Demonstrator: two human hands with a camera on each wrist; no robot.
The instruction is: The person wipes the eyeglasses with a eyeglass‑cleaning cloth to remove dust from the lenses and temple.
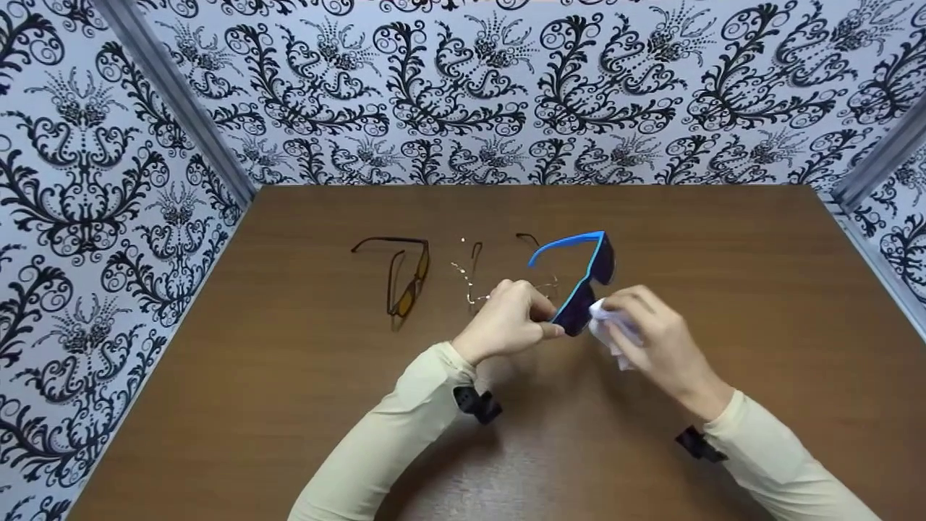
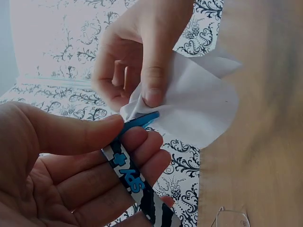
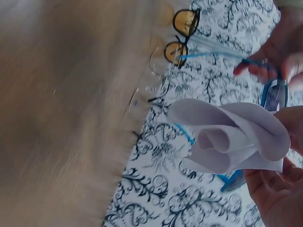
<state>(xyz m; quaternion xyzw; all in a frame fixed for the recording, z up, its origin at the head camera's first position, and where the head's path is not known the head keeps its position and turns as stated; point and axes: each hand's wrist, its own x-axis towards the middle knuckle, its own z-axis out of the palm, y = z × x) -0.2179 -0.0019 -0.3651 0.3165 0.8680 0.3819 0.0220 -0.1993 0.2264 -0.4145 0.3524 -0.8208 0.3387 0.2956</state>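
My left hand (image 1: 510, 322) grips blue-framed sunglasses with dark lenses (image 1: 576, 311) at one end of the front, near the hinge. In the left wrist view, a temple with a black-and-white pattern and blue lettering (image 2: 134, 182) lies across the left fingers. The other blue temple (image 1: 568, 240) points back over the table. A white cloth (image 2: 199, 104) is pinched between the thumb and fingers of my right hand (image 1: 662, 344). It meets the near end of the sunglasses in the left wrist view, and its folds hang loose in the right wrist view.
Dark-framed glasses with orange lenses (image 1: 407, 297) stand unfolded on the brown table (image 1: 239, 383), left of the hands. Thin wire-rimmed clear glasses (image 2: 232, 217) lie just behind the left hand, partly hidden in the head view. Patterned walls (image 1: 463, 94) border the table's back and sides.
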